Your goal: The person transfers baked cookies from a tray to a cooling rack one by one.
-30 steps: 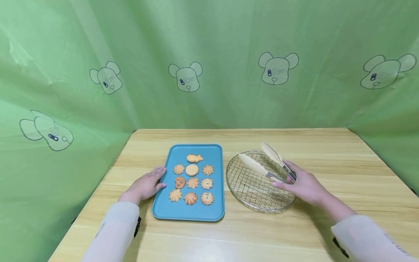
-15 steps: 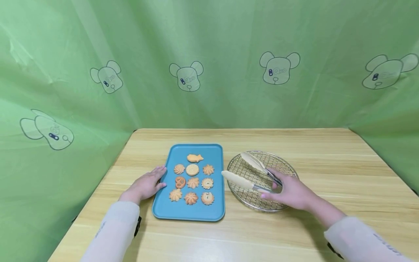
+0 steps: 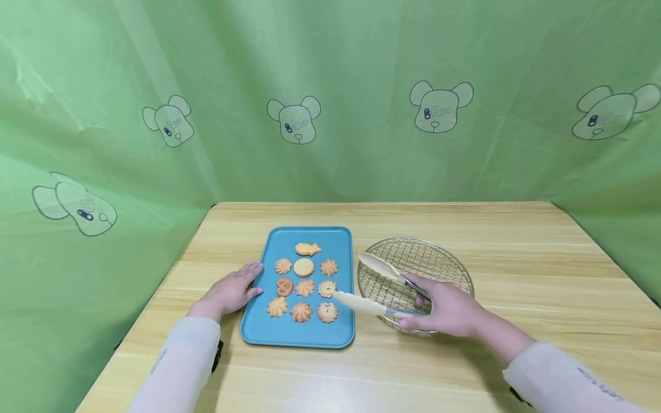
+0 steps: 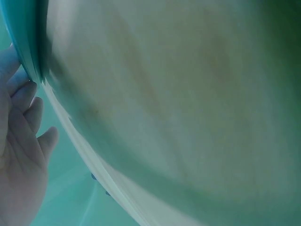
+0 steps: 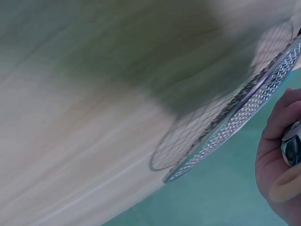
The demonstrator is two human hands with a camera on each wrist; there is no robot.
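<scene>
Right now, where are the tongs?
In the head view, the tongs are in the right hand, over the left part of the wire rack, with one tip across the right edge of the blue tray.

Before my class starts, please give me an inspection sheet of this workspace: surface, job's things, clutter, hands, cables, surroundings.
Surface: wood-grain table.
Job's things: ten cookies on a blue tray; wire rack to its right; tongs spread, one tip over the tray's right side.
Clutter: nothing seen.
Hands: left hand touches the tray's left edge; right hand grips the tongs.
Cables: nothing seen.
Surroundings: green curtain printed with bear heads.
</scene>
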